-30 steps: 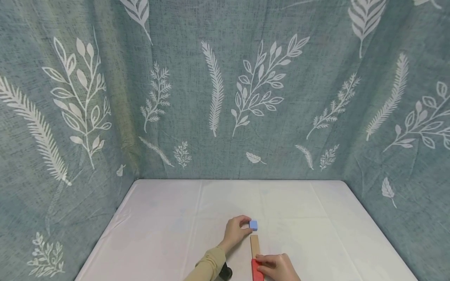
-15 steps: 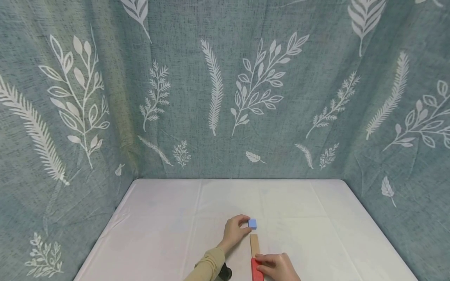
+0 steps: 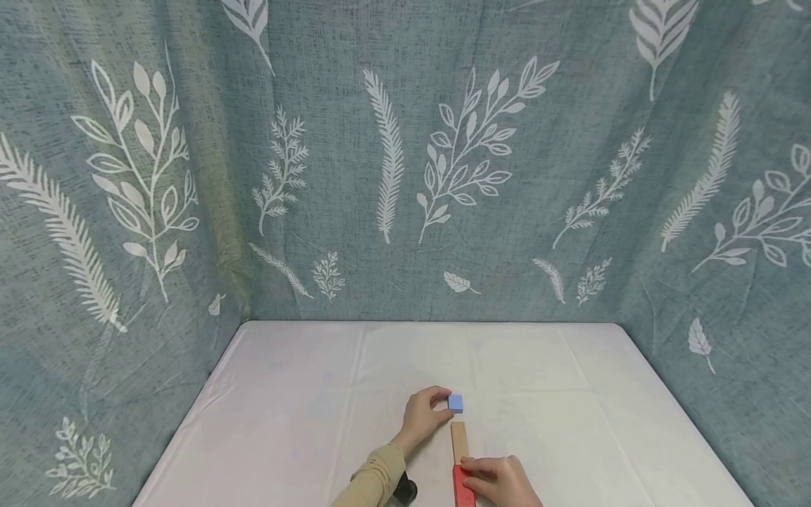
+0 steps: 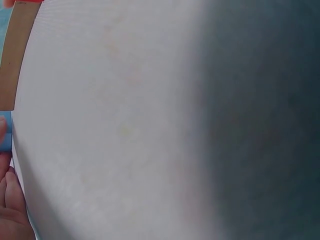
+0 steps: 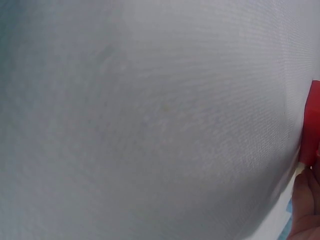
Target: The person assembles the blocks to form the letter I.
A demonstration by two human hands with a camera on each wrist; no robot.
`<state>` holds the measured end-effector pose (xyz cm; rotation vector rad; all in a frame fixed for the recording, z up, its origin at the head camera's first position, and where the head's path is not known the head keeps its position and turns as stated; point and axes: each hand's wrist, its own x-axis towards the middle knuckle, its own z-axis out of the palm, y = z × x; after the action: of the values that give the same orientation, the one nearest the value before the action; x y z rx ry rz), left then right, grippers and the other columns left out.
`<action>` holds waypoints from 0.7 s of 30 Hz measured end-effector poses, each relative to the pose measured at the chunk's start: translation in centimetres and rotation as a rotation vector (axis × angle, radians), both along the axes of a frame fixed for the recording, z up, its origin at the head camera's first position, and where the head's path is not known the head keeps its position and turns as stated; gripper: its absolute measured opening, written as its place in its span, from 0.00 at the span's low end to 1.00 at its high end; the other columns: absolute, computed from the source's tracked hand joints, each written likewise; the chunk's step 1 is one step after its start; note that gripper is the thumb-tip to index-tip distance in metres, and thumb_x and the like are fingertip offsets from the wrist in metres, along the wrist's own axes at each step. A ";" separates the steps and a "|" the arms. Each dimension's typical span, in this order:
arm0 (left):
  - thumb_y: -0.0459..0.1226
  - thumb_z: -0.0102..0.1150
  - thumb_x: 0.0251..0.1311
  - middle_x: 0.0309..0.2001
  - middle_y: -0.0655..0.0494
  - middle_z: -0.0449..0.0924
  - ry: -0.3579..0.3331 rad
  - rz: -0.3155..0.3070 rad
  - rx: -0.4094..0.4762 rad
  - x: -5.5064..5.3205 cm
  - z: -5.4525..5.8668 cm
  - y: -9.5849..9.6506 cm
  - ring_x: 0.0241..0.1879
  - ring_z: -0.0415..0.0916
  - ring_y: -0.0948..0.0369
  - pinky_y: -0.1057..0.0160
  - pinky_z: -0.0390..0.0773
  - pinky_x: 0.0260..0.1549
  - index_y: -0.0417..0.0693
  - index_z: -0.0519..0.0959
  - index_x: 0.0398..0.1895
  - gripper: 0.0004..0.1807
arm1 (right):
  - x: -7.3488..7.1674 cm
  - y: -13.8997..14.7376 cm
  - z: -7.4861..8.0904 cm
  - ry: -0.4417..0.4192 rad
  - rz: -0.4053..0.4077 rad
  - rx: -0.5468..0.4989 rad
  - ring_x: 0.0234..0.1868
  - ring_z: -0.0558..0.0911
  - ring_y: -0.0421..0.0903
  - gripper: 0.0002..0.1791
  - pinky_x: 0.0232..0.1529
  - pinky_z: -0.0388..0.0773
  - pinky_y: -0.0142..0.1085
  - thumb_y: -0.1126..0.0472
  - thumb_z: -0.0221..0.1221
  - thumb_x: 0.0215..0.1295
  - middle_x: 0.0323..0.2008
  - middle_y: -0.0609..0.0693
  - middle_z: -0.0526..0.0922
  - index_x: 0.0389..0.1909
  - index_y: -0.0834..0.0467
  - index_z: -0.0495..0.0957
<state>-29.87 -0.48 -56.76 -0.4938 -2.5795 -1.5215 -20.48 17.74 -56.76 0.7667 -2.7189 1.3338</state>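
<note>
My left hand (image 3: 422,414) pinches a small blue cube-like block (image 3: 455,403) between thumb and fingers, just past the far end of a plain wooden strip (image 3: 459,442). In the left wrist view the blue block (image 4: 6,131) shows at the left edge, close to the end of the wooden strip (image 4: 15,60). Nearer to me, my right hand (image 3: 503,480) holds a red block (image 3: 463,486) from its right side, with fingertips at the seam where red meets wood. The red block's near end runs out of the head view. In the right wrist view part of the red block (image 5: 311,125) shows beside the fingers.
A white cloth covers the table (image 3: 304,394). Blue-green curtains (image 3: 342,176) with white leaf prints stand at the back and both sides. A small black object (image 3: 405,489) shows by the left sleeve (image 3: 378,470).
Both hands keep their holds on the blue and red blocks. The blue block has barely shifted; the head view has moved slightly.
</note>
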 end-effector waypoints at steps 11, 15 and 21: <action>0.30 0.68 0.48 0.47 0.42 0.83 -0.044 -0.002 0.007 0.3 0.3 0.0 0.52 0.79 0.47 0.54 0.80 0.54 0.35 0.80 0.44 0.18 | 0.1 0.0 0.1 -0.005 -0.001 -0.003 0.41 0.85 0.39 0.14 0.39 0.86 0.30 0.57 0.65 0.56 0.40 0.57 0.87 0.38 0.63 0.85; 0.30 0.68 0.48 0.48 0.41 0.82 -0.038 -0.007 0.022 0.3 0.4 0.0 0.52 0.79 0.46 0.54 0.79 0.54 0.34 0.79 0.45 0.19 | 0.0 -0.1 0.1 0.000 -0.001 -0.002 0.41 0.85 0.39 0.14 0.39 0.86 0.29 0.58 0.66 0.56 0.40 0.57 0.87 0.38 0.63 0.85; 0.30 0.67 0.49 0.51 0.38 0.80 -0.064 -0.027 0.084 0.3 0.3 -0.1 0.55 0.76 0.44 0.53 0.77 0.58 0.31 0.77 0.49 0.22 | 0.0 -0.1 0.2 -0.024 0.002 -0.005 0.42 0.85 0.39 0.14 0.39 0.86 0.28 0.58 0.65 0.56 0.41 0.58 0.87 0.39 0.63 0.85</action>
<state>-29.60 -0.58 -56.49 -0.4810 -2.5525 -1.6728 -20.47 17.66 -56.55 0.7579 -2.7325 1.3585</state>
